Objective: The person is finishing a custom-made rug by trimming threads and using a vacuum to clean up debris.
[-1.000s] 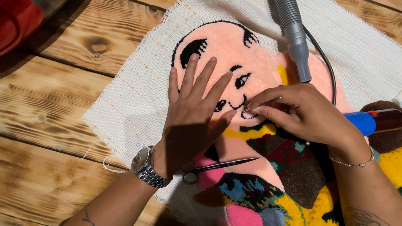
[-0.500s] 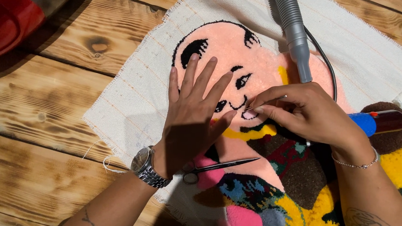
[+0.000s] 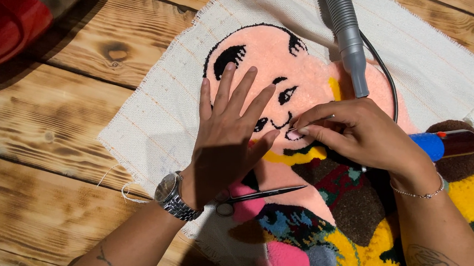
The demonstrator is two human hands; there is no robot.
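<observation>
Tufted rug [image 3: 300, 89]: a pile picture on white woven backing cloth, spread flat on a scorched plank table [image 3: 43, 141]. The upper part is a peach-pink round face with black hair patches, black eyes and a curved black mouth; below the face run a yellow band, then brown, red, blue, pink and bright yellow fields (edges of the backing are frayed, with loose threads at the lower left of the rug). Left hand [image 3: 227, 145]: laid flat on the rug's face area, fingers spread and straight, grasping nothing; a metal wristwatch [image 3: 176, 197] on the wrist. Right hand [image 3: 359, 135]: fingers pinched together on a thin metal tool [image 3: 311, 122] whose tip meets the pile beside the mouth. Small scissors [image 3: 258, 195] lie on the rug just below the left hand. A grey hose nozzle [image 3: 347, 36] rests on the rug's upper right.
</observation>
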